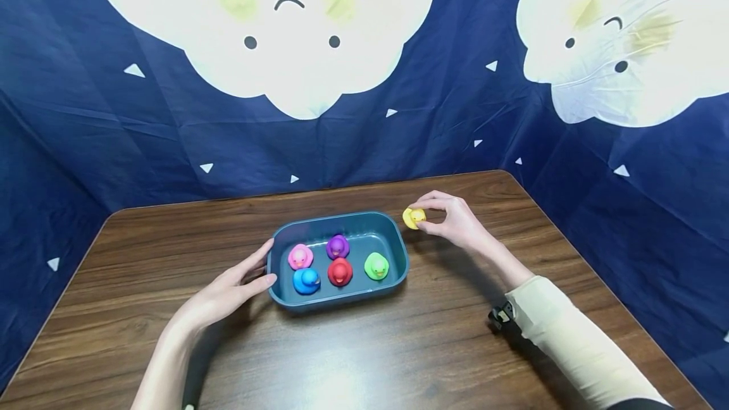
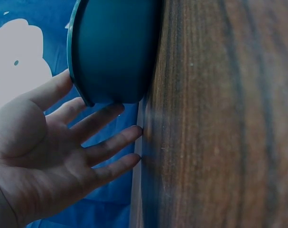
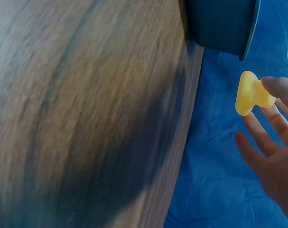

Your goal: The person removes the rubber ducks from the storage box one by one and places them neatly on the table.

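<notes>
A yellow rubber duck point(image 1: 414, 217) is pinched between the thumb and fingers of my right hand point(image 1: 452, 220), just off the right end of a dark teal tray point(image 1: 336, 304). In the right wrist view the duck point(image 3: 249, 94) is held clear of the table. My left hand point(image 1: 228, 290) touches the tray's left end, its fingers spread and fairly straight. The thumb meets the rim in the left wrist view. Inside the tray sit a pink duck point(image 1: 300, 257), a blue duck point(image 1: 306, 281), a purple duck point(image 1: 338, 247), a red duck point(image 1: 340, 272) and a green duck point(image 1: 376, 266).
The tray stands on a brown wood-grain table point(image 1: 364, 359) with rounded far corners. Behind it and at both sides hangs a dark blue cloth point(image 1: 342, 150) with white clouds. A small black device point(image 1: 501, 316) is strapped at the right wrist, by the pale sleeve.
</notes>
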{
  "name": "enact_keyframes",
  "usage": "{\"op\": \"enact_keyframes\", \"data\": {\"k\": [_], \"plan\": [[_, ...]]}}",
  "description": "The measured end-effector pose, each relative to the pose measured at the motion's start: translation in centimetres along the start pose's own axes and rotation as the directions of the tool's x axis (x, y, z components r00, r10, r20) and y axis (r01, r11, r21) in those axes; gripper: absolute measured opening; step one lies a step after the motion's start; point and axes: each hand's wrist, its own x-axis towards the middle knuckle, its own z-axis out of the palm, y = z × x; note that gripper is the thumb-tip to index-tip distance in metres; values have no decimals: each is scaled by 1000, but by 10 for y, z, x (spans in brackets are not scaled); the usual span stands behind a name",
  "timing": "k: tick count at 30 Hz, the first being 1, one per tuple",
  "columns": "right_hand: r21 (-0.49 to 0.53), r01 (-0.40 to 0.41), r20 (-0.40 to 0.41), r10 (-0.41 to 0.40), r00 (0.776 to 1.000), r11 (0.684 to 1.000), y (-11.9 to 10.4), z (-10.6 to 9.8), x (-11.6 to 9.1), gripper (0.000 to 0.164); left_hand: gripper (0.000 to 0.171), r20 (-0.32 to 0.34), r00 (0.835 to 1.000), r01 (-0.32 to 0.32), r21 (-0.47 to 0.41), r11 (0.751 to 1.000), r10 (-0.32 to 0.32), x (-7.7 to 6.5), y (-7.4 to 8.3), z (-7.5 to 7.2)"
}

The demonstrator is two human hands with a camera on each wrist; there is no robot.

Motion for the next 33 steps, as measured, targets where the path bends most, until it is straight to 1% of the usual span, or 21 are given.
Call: {"op": "enact_keyframes", "data": {"k": [11,15,18,25,30,33], "plan": [[53,-31,67,28,997,998,26,2,2,35,77,-7,1000,9,0,1000,-9,0,0,1],[49,-34,74,31,997,998,34,2,3,33,77,-12,1000,-6,11,1000,6,1,-1,1],[53,-43,82,38,996,998,38,3,5,32,77,-11,1000,-14,15,1000,14,1,-1,1],[45,-86,122,80,989,995,44,5,9,34,76,-5,1000,-5,5,1000,5,0,0,0],[61,-119,158,109,981,991,48,5,13,35,76,-3,1000,-5,1,1000,5,0,1,0],[65,-125,167,113,979,990,49,7,14,35,76,-4,1000,-4,4,1000,4,-1,1,0]]}}
